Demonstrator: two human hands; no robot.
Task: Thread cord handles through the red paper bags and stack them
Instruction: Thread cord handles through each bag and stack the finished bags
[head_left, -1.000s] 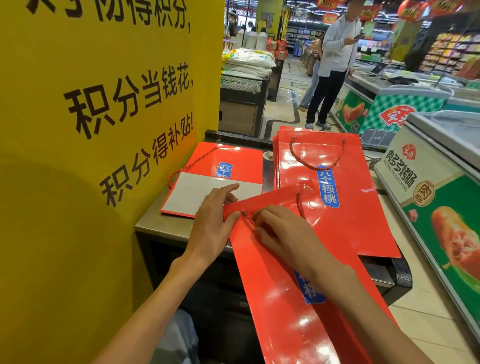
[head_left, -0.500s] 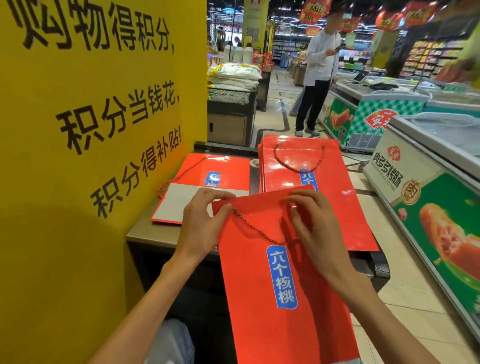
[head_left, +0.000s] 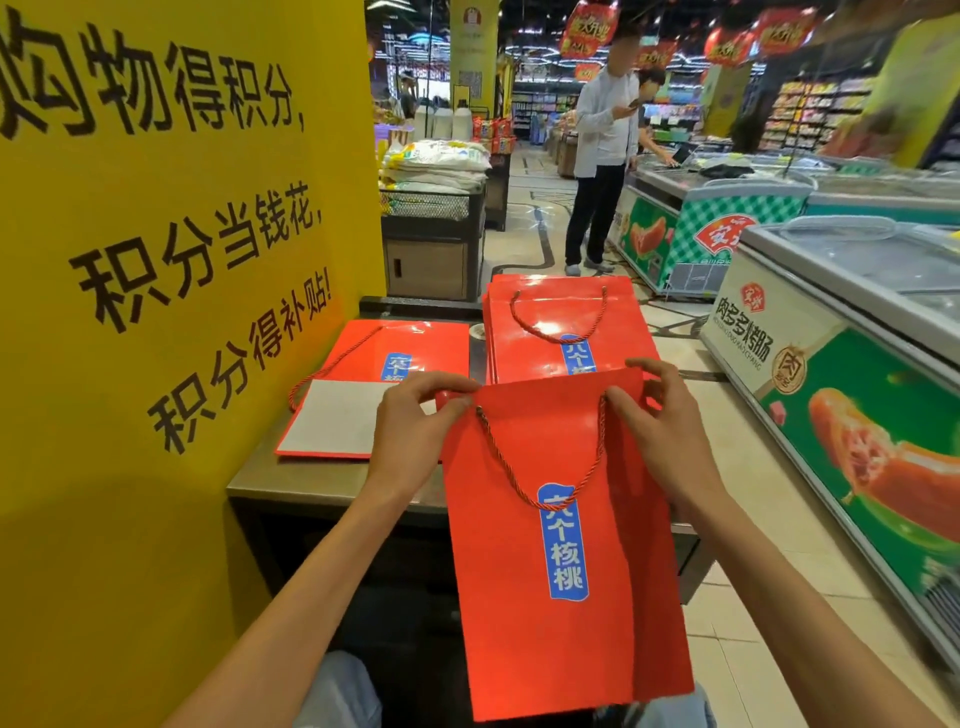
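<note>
Over the near edge of the steel bench (head_left: 291, 480), both hands pinched the top corners of a red bag (head_left: 545, 571): left hand (head_left: 415, 426) at one cord end, right hand (head_left: 660, 415) at the other, likely to hold it flat and seat the cord handle (head_left: 545, 478). Behind lay the finished stack (head_left: 561, 322), and beside it another bag (head_left: 410, 343) against a yellow sign (head_left: 171, 249). Supermarket freezers (head_left: 857, 364) lined the aisle.

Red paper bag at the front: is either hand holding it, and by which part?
Both. The left hand and right hand pinch the red paper bag at its top corners, beside the cord handle's ends.
</note>
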